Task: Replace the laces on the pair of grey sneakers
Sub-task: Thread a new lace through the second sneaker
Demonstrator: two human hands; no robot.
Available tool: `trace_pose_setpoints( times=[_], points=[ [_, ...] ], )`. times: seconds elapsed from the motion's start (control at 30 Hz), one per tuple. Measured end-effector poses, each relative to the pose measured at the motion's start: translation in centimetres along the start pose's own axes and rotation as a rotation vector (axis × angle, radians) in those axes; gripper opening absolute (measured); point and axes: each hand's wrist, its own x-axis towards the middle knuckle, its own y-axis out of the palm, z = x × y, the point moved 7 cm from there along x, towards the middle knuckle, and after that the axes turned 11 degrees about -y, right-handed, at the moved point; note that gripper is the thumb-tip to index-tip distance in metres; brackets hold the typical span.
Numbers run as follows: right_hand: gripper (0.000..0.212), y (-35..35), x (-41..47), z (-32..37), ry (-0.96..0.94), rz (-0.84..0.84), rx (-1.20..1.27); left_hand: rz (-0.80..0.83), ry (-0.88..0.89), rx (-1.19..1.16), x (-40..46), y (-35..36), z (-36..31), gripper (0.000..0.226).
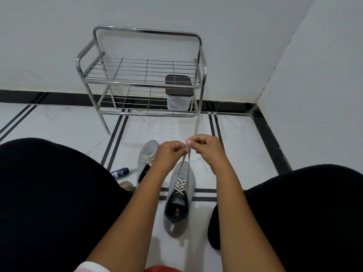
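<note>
Two grey sneakers stand on the floor between my knees. The nearer sneaker points away from me, and a cream lace runs up from its eyelets. My left hand and my right hand meet above its toe, and both pinch the two lace ends held up together. The other sneaker lies further left, partly hidden by my left hand, with its own cream lace criss-crossed.
A steel wire shoe rack stands against the wall ahead, and a clear box with a dark lid sits on its lower shelf. A small dark bottle lies on the tiled floor by my left knee.
</note>
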Motion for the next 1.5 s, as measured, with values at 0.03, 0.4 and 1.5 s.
trace_pose_setpoints(
  times=[0.03,0.4,1.5],
  points=[
    [0.012,0.0,0.0,0.0,-0.007,-0.006,-0.010,0.001,0.001,-0.007,0.0,0.0,-0.1,0.022],
    [0.014,0.0,0.1,-0.3,0.019,-0.029,0.085,-0.017,-0.010,-0.080,0.2,0.0,0.2,0.009],
    [0.018,2.9,-1.3,-9.6,0.339,0.261,0.056,0.195,-0.563,-0.326,0.8,4.6,10.8,0.075]
  ],
)
